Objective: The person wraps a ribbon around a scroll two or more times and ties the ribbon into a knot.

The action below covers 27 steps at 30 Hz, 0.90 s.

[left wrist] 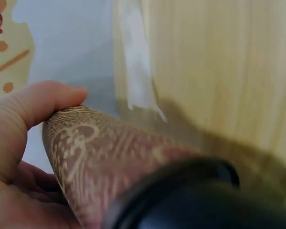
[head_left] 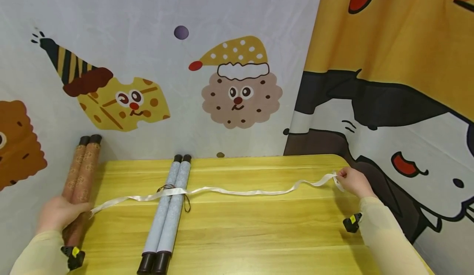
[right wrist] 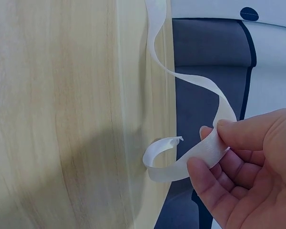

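Two brown patterned scrolls (head_left: 87, 168) with dark end knobs stand at the left of the head view, and my left hand (head_left: 59, 214) grips them low down. The left wrist view shows the thumb and fingers around a brown scroll (left wrist: 100, 148). A white ribbon (head_left: 244, 192) runs loosely across the table, its frayed left end close by the left thumb. My right hand (head_left: 354, 182) pinches the ribbon near its other end, a short tail curling free in the right wrist view. Two light blue scrolls (head_left: 173, 213) lie side by side under the ribbon.
The wood-grain table (head_left: 259, 234) has its back edge against a cartoon-printed cloth (head_left: 237, 143). A dark thin cord (head_left: 187, 204) loops around the blue scrolls' middle. An orange and grey printed curtain (head_left: 389, 53) hangs close on the right.
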{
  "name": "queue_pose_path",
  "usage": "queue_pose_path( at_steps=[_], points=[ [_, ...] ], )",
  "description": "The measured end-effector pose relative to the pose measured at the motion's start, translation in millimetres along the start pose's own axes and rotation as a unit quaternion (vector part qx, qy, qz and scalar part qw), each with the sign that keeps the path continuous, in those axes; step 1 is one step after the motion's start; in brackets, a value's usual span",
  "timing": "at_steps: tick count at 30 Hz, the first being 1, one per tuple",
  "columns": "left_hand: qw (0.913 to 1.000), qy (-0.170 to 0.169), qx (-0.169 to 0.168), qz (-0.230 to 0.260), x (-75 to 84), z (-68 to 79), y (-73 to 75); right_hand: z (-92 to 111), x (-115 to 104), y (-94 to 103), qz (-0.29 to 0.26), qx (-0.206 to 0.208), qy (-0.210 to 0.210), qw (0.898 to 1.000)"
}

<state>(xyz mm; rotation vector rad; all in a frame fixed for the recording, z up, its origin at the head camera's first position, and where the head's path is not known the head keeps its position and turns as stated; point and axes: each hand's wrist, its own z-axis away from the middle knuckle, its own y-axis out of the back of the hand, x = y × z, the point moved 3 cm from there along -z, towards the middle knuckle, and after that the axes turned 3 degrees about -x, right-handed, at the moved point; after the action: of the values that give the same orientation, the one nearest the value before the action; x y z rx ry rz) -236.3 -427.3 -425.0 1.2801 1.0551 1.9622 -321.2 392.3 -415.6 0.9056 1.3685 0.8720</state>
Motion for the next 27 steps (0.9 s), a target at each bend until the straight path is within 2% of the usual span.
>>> queue_pose_path(
  at_steps=[4,10,15,20,24,27],
  points=[
    [0.9995,-0.008,0.028,0.015,14.8,4.0,7.3,1,-1,0.6,-0.002,-0.005,-0.003,1.0],
    [0.9984,-0.045,0.018,0.029,41.2,8.4,16.8,0,-3,2.7,-0.007,-0.009,-0.007,1.0],
    [0.9955,-0.074,-0.007,0.058,65.3,13.4,17.0,-1,-4,2.2,-0.005,-0.011,-0.007,1.0],
    [0.9836,-0.128,-0.018,0.126,96.5,24.5,5.2,-1,-6,1.8,0.0,-0.007,0.004,1.0],
    [0.9715,-0.169,-0.022,0.165,125.4,34.6,-12.3,-1,-7,1.1,-0.002,-0.006,0.005,1.0],
    [0.9656,-0.183,-0.034,0.181,145.8,42.1,-26.5,0,-8,0.8,-0.005,-0.009,0.001,1.0]
  ],
)
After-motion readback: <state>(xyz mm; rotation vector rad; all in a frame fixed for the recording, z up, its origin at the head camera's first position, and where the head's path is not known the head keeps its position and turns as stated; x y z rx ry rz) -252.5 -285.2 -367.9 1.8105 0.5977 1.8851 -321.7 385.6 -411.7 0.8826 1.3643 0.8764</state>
